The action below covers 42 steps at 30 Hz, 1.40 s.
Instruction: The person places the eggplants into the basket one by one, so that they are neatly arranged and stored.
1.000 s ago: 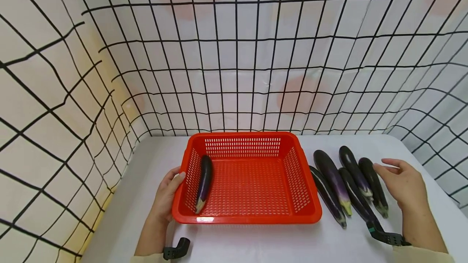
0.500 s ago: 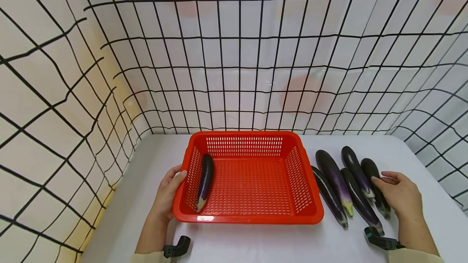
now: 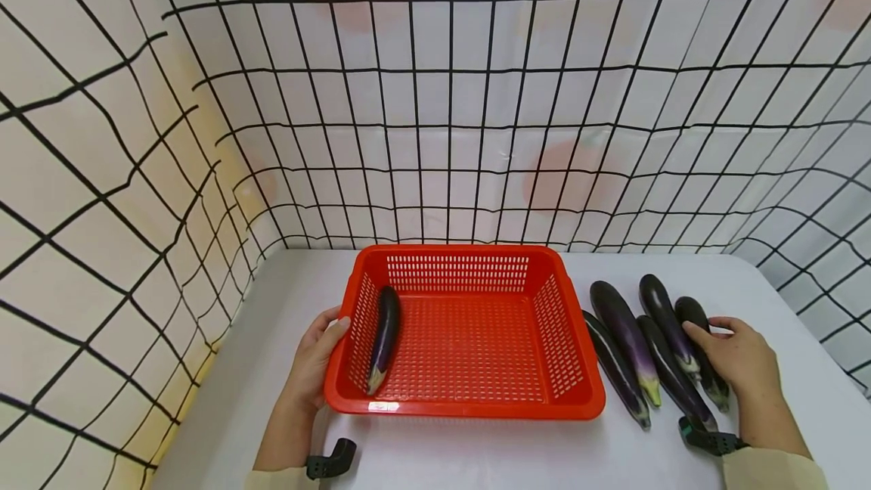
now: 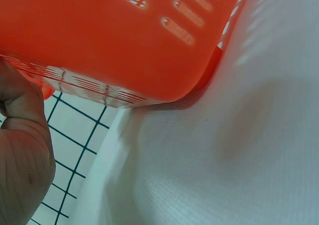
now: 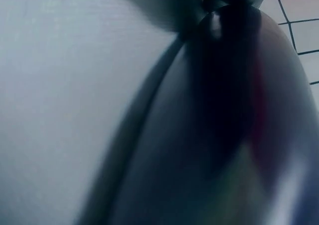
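Observation:
A red plastic basket (image 3: 469,407) with slotted walls sits mid-table. My left hand (image 3: 314,360) grips its left rim, thumb over the edge; the left wrist view shows that hand beside the basket's outer wall (image 4: 119,50). One dark eggplant (image 3: 385,335) lies inside along the left wall. To the right of the basket, several eggplants lie side by side on the table. My right hand (image 3: 743,360) holds the rightmost eggplant (image 3: 690,311), thumb on its left side and fingers on its far right. A blurred dark eggplant (image 5: 229,75) fills much of the right wrist view.
Beside the held one lie a slim eggplant (image 3: 660,316), a purple one with a yellowish stem end (image 3: 626,335), and others nearer the basket. Black wire grid (image 3: 449,127) over pale cloth surrounds the white table (image 3: 476,456) at the back and sides.
My right hand has moved left and slightly down from beside the rightmost eggplant onto it, its thumb and fingers now around it. My left hand stays on the basket rim.

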Tool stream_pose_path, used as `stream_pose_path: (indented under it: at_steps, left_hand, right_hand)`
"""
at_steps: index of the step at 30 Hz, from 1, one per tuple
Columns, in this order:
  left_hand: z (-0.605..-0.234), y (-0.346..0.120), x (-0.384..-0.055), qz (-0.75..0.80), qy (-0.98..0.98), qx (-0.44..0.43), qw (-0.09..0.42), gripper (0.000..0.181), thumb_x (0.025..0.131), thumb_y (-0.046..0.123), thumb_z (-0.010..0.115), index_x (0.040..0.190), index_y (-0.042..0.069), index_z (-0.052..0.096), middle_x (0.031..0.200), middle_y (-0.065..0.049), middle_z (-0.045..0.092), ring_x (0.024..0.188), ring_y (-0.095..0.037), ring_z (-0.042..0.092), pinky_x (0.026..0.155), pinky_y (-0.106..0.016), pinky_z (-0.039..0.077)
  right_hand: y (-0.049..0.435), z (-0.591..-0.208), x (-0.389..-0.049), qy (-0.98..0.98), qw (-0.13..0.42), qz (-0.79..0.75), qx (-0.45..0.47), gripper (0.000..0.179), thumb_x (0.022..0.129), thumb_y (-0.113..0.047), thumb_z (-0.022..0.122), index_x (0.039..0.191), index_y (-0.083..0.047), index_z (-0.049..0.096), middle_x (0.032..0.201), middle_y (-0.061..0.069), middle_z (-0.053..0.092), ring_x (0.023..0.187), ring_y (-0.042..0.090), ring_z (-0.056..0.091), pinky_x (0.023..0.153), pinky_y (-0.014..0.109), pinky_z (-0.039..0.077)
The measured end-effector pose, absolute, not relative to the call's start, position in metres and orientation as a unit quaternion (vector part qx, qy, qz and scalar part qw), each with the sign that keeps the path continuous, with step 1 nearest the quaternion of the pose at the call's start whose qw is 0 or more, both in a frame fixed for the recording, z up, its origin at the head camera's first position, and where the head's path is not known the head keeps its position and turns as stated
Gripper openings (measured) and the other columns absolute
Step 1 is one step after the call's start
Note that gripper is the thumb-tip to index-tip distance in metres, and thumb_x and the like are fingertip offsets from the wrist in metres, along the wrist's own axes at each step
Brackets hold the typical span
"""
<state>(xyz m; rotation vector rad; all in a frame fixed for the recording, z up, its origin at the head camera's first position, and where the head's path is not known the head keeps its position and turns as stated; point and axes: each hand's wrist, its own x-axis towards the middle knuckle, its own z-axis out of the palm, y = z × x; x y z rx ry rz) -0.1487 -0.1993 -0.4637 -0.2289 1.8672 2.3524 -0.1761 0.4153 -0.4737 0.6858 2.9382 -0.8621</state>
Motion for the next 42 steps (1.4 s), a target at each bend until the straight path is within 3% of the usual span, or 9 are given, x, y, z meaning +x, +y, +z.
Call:
stream_pose_path:
  at_steps: [8,11,21,27,32,36,42]
  left_hand:
    - [-0.463,-0.198,-0.150,0.781,0.618,-0.068,0.064,0.042,0.105,0.033,0.056,0.141,0.017,0.043,0.127,-0.012,0.066,0.107,-0.029,0.074,0.088,-0.047,0.061]
    - [-0.463,-0.198,-0.151,0.780,0.619,-0.066,0.066,0.043,0.104,0.033,0.057,0.142,0.017,0.043,0.127,-0.012,0.066,0.107,-0.029,0.074,0.088,-0.047,0.061]
    - [-0.463,-0.199,-0.151,0.780,0.619,-0.062,0.071,0.044,0.104,0.033,0.057,0.142,0.016,0.042,0.128,-0.013,0.065,0.106,-0.029,0.074,0.088,-0.047,0.062]
    - [-0.464,-0.200,-0.150,0.780,0.618,-0.068,0.072,0.043,0.104,0.033,0.057,0.141,0.017,0.043,0.126,-0.012,0.066,0.105,-0.028,0.075,0.087,-0.046,0.062]
    - [-0.464,-0.201,-0.149,0.776,0.623,-0.071,0.068,0.043,0.104,0.033,0.057,0.141,0.017,0.043,0.127,-0.012,0.066,0.106,-0.029,0.075,0.086,-0.047,0.062]
    - [-0.463,-0.200,-0.149,0.774,0.626,-0.071,0.067,0.043,0.104,0.034,0.057,0.141,0.017,0.043,0.129,-0.014,0.065,0.107,-0.030,0.074,0.087,-0.048,0.062]
    - [-0.463,-0.200,-0.149,0.773,0.626,-0.077,0.068,0.044,0.104,0.033,0.058,0.141,0.017,0.043,0.130,-0.014,0.064,0.108,-0.031,0.073,0.088,-0.049,0.061]
  right_hand:
    - [0.417,-0.474,-0.177,0.951,-0.015,-0.244,0.188,0.074,0.103,-0.043,0.045,0.152,0.009,0.028,0.133,0.043,0.052,0.113,0.062,0.051,0.087,0.066,0.046]
    - [0.419,-0.475,-0.177,0.954,-0.023,-0.237,0.181,0.067,0.102,-0.040,0.043,0.148,0.008,0.034,0.131,0.043,0.052,0.110,0.061,0.053,0.082,0.063,0.047]
    - [0.421,-0.476,-0.177,0.959,-0.028,-0.212,0.186,0.073,0.101,-0.048,0.051,0.144,0.010,0.039,0.128,0.042,0.054,0.107,0.059,0.054,0.083,0.064,0.046]
    - [0.421,-0.470,-0.177,0.963,-0.010,-0.199,0.183,0.071,0.104,-0.043,0.045,0.153,0.006,0.028,0.133,0.042,0.052,0.110,0.064,0.052,0.083,0.067,0.048]
    - [0.420,-0.467,-0.177,0.964,0.007,-0.197,0.179,0.069,0.104,-0.040,0.042,0.153,0.007,0.027,0.136,0.044,0.047,0.113,0.067,0.048,0.086,0.070,0.047]
    - [0.419,-0.466,-0.176,0.964,0.004,-0.203,0.174,0.067,0.105,-0.038,0.042,0.152,0.007,0.028,0.131,0.043,0.052,0.111,0.065,0.051,0.086,0.070,0.047]
    - [0.420,-0.464,-0.178,0.950,0.010,-0.248,0.188,0.069,0.106,-0.041,0.041,0.152,0.009,0.029,0.136,0.044,0.048,0.115,0.063,0.051,0.083,0.065,0.051]
